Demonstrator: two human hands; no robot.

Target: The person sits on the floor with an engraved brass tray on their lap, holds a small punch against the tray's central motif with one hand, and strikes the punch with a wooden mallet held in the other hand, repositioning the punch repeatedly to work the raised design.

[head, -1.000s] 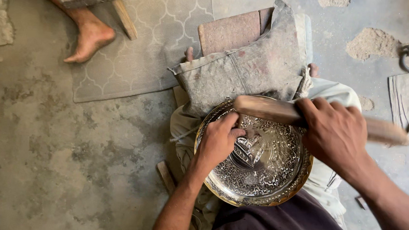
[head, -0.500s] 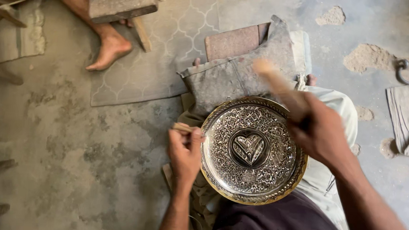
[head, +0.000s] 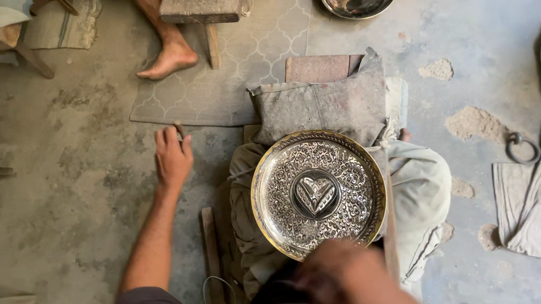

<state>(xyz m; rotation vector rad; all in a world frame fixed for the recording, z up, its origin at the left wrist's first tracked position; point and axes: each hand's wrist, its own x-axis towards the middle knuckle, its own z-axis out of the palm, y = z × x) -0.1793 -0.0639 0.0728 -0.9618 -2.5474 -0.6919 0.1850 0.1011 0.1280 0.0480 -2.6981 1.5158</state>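
Plate on the lap, left hand out on the floor

Floor of stained grey concrete fills the nine o'clock side. Another person's bare foot rests at eleven o'clock beside a worn wooden block, on a pale patterned mat. The left hand reaches out low over the floor, fingers loosely curled around a small dark stub at their tips. At centre lies the round engraved silver-coloured metal plate with a brass rim and a heart at its middle, resting on the person's lap against a grey cloth cushion at twelve o'clock. The right hand is a blur at six o'clock just below the plate; whether it grips anything cannot be told. At three o'clock lie a metal ring and folded grey cloth.
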